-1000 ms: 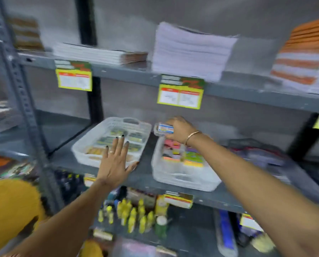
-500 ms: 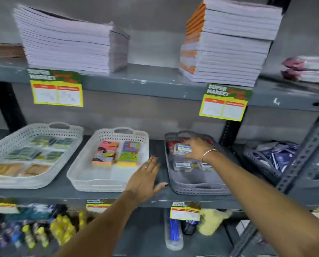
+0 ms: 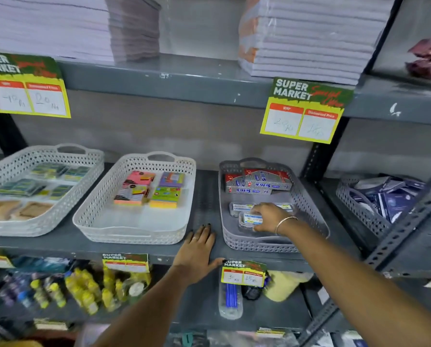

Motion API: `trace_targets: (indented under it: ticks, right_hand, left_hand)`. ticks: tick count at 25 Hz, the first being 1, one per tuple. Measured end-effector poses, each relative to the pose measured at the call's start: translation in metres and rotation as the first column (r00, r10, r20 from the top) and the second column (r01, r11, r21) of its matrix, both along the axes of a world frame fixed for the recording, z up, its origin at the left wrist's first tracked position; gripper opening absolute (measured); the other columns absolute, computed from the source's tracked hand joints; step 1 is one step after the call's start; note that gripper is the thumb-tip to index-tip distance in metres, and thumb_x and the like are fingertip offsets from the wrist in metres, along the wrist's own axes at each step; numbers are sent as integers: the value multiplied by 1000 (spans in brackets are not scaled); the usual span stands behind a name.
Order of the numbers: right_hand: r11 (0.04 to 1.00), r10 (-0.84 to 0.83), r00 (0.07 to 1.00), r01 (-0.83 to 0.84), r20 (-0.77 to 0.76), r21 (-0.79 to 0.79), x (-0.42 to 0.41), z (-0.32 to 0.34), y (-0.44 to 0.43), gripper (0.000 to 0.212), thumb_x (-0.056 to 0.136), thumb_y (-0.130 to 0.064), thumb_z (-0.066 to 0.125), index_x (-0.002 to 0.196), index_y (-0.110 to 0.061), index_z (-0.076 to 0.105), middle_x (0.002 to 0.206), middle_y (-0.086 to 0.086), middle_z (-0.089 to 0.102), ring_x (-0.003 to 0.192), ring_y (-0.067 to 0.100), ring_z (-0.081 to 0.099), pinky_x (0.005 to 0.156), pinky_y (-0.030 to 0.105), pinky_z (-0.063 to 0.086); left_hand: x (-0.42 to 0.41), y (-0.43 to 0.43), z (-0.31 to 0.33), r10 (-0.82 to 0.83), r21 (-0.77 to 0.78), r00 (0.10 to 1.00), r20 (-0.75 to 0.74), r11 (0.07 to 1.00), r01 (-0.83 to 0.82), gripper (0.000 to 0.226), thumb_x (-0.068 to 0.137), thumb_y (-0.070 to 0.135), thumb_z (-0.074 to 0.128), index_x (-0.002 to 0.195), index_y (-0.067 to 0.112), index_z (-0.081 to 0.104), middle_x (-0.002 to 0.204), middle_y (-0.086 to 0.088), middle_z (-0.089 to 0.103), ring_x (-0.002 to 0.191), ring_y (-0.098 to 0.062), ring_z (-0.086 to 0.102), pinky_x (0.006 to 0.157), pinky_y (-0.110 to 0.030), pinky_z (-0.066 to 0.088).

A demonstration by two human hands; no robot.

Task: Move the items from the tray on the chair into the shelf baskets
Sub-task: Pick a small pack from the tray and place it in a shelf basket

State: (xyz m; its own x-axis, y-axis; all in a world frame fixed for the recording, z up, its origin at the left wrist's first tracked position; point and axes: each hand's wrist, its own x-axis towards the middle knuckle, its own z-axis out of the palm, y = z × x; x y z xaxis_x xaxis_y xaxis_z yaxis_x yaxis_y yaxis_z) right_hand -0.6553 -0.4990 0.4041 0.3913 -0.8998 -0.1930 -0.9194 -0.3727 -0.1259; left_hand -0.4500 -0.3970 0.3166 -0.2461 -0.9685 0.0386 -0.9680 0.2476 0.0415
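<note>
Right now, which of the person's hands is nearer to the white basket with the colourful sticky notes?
Left. The left hand rests flat on the shelf beside the white basket; the right hand is inside the grey basket, holding a small clear box.

Perforated matt plastic baskets (image 3: 309,196) sit on a scuffed, painted grey metal shelf (image 3: 204,196).
</note>
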Motion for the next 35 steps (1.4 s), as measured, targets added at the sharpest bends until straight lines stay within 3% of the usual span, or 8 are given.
trace_targets:
  ticks: [6, 11, 15, 19, 23, 26, 29, 35]
  right_hand:
    - [998, 46, 999, -45, -28, 38, 5, -11, -4, 51, 77, -21, 72, 123, -6, 55, 129, 14, 59, 118, 29, 55, 104, 38, 44]
    - [995, 84, 995, -82, -43, 48, 10, -16, -6, 41, 77, -16, 71, 115, -4, 57, 122, 14, 63, 112, 28, 57, 98, 33, 43]
    - [994, 82, 996, -79, -44, 79, 12, -15, -6, 39, 78, -13, 69, 114, -5, 56, 122, 14, 63, 112, 29, 57, 98, 33, 44]
    - [990, 76, 995, -68, -61, 120, 14, -9, -1, 45, 79, -17, 69, 120, -6, 54, 125, 14, 61, 114, 30, 56, 100, 35, 44]
    - [999, 17, 995, -21, 97, 37, 29, 23, 5, 46, 80, -34, 68, 119, -12, 56, 117, 12, 65, 104, 28, 61, 93, 38, 50]
    - [984, 79, 957, -31, 278, -174, 76, 57, 10, 34, 82, -35, 66, 107, -11, 63, 97, 8, 72, 90, 26, 65, 85, 37, 53]
    - [942, 243, 862, -100, 445, -320, 150, 82, 22, 26, 81, -30, 68, 98, -11, 65, 77, 3, 64, 75, 21, 60, 77, 36, 53]
    - [858, 507, 719, -374, 476, -351, 330, 92, 85, 24, 83, -27, 65, 102, -13, 64, 81, 4, 66, 88, 30, 64, 78, 39, 52]
  left_hand:
    - [2, -5, -8, 4, -53, 999, -35, 999, -6, 126, 53, 82, -30, 149, 12, 12, 157, -8, 9, 143, -23, 6, 116, -39, 4]
    - [1, -4, -8, 11, -42, 1000, -13, 999, -12, 110, 65, 80, -13, 149, 13, 12, 158, -7, 7, 143, -22, 3, 115, -38, 2]
    - [1, -4, -8, 25, -25, 1000, 0, 999, -25, 81, 90, 66, 23, 149, 13, 12, 158, -8, 7, 143, -22, 2, 116, -38, 2]
    - [1, -4, -8, 24, -44, 1000, 15, 999, -23, 79, 91, 64, 27, 149, 13, 13, 158, -8, 7, 143, -22, 2, 116, -38, 2]
    - [1, 0, -2, 14, -10, 1000, -9, 1000, -14, 78, 92, 61, 31, 149, 10, 12, 157, -9, 7, 143, -22, 4, 116, -37, 4]
    - [18, 20, 5, -85, -84, 995, -51, 993, 81, 76, 91, 58, 30, 145, 5, 24, 154, -14, 22, 141, -25, 17, 116, -38, 13]
    - [59, 57, 0, -108, -192, 993, 47, 975, 115, 69, 88, 56, 31, 135, 7, 39, 142, -13, 44, 134, -26, 33, 110, -41, 25]
    - [210, 148, -9, 280, -196, 957, 75, 945, -261, 68, 95, 58, 15, 138, 9, 32, 147, -11, 37, 136, -26, 22, 111, -42, 8]
